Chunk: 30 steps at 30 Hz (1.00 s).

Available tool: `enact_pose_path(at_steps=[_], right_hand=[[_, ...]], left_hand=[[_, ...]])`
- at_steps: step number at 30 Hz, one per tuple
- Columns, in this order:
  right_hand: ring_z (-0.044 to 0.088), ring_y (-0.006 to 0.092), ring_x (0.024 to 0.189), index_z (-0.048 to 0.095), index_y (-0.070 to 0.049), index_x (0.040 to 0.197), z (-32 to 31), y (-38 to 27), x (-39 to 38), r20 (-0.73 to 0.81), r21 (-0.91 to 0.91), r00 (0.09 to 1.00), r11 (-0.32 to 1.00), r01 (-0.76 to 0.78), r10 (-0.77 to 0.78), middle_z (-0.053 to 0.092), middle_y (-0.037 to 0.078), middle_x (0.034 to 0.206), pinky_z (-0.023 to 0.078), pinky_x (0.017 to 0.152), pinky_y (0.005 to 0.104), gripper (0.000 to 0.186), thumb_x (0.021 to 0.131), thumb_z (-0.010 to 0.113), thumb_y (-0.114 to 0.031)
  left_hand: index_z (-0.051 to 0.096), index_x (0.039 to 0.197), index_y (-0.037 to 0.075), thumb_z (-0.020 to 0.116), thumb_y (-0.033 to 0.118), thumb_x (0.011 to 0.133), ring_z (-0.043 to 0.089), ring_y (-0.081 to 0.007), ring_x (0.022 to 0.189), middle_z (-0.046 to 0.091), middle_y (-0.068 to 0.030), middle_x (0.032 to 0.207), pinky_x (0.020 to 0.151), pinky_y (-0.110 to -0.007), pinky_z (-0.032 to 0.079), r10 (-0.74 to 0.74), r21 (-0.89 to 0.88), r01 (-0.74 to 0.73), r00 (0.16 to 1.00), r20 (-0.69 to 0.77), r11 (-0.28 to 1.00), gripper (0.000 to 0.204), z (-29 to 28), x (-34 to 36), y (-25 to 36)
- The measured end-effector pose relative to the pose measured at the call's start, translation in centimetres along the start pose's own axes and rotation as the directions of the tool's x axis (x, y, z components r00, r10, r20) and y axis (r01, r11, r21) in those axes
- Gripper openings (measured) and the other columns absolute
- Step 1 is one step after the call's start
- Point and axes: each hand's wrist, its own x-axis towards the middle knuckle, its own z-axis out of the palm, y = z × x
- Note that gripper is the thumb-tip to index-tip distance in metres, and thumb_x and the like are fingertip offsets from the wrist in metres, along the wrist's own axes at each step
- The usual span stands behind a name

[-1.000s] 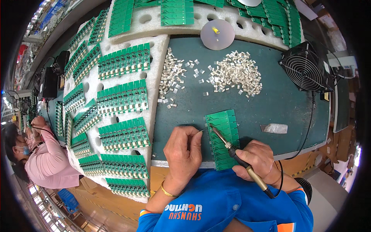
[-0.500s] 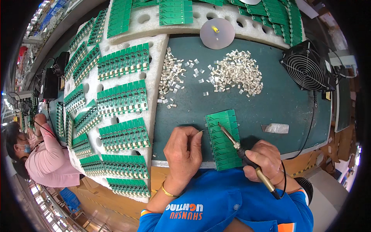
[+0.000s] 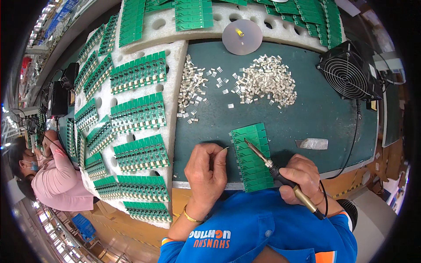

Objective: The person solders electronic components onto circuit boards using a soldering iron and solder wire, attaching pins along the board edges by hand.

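Observation:
A green circuit board panel (image 3: 253,168) lies at the table's front edge, with a row of metal pins sticking out along its left side. My right hand (image 3: 301,179) is closed round the dark handle of a soldering iron (image 3: 272,168). The iron's tip is over the upper left part of the panel; whether it touches cannot be made out. Left of the panel, my left hand (image 3: 206,168) pinches a thin strand of solder wire (image 3: 226,148), whose end shows just past the thumb and forefinger, close to the pins.
Two piles of small white connectors (image 3: 267,83) lie farther back. White foam boards (image 3: 177,79) at left and back carry rows of green circuit boards (image 3: 138,111). A black fan (image 3: 346,74), a clear plastic piece (image 3: 314,143) and a solder reel (image 3: 242,41) are around. A co-worker (image 3: 57,175) sits far left.
The whole view has shifted slightly. The back end of the soldering iron has swung a little to the right, while its tip stays over the same part of the panel. Both grips are unchanged.

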Motion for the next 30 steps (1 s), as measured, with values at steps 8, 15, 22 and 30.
enact_pose_path(at_steps=[8,15,22,30], right_hand=[[0.055,0.02,0.06,0.063,0.001,0.097,-0.8,-0.7,0.2,-0.088,0.231,0.937,0.922,-0.311,0.339,0.06,0.011,0.072,0.043,0.054,0.0311,0.02,0.083,0.069,-0.012],[0.053,0.0118,0.073,0.064,-0.002,0.095,-1.1,-0.8,-0.3,-0.001,0.463,0.762,0.675,-0.574,0.648,0.061,0.006,0.081,0.041,0.066,0.0265,0.017,0.082,0.07,-0.011],[0.051,0.0065,0.064,0.064,0.0,0.094,-1.0,-0.4,0.5,0.006,0.517,0.744,0.635,-0.574,0.668,0.059,0.003,0.077,0.039,0.056,0.0221,0.016,0.086,0.067,-0.013],[0.049,0.0051,0.058,0.065,0.001,0.092,-1.6,0.8,2.5,0.073,0.435,0.776,0.68,-0.59,0.626,0.057,0.002,0.071,0.038,0.052,0.0201,0.017,0.088,0.066,-0.015]], left_hand=[[0.055,0.089,0.001,0.067,0.001,0.088,0.05,-0.0091,0.058,0.055,-0.0038,0.074,0.053,-0.023,0.041,-0.02,-0.038,0.021,1.0,0.006,0.999,0.012,-0.3,-0.4,0.0],[0.056,0.09,0.0,0.066,-0.002,0.087,0.051,-0.0128,0.062,0.053,-0.0061,0.079,0.055,-0.025,0.043,0.067,0.048,-0.065,0.997,-0.031,0.997,0.011,-0.2,-0.4,0.0],[0.06,0.084,0.0,0.068,-0.005,0.081,0.056,-0.0182,0.063,0.057,-0.0094,0.08,0.055,-0.029,0.045,0.063,0.038,-0.062,0.998,-0.01,0.997,0.01,0.0,-0.3,0.5],[0.062,0.082,0.001,0.07,-0.004,0.079,0.057,-0.0195,0.059,0.058,-0.0092,0.075,0.052,-0.031,0.046,0.037,0.054,-0.034,0.998,-0.055,0.998,0.009,0.2,-0.2,0.5]])
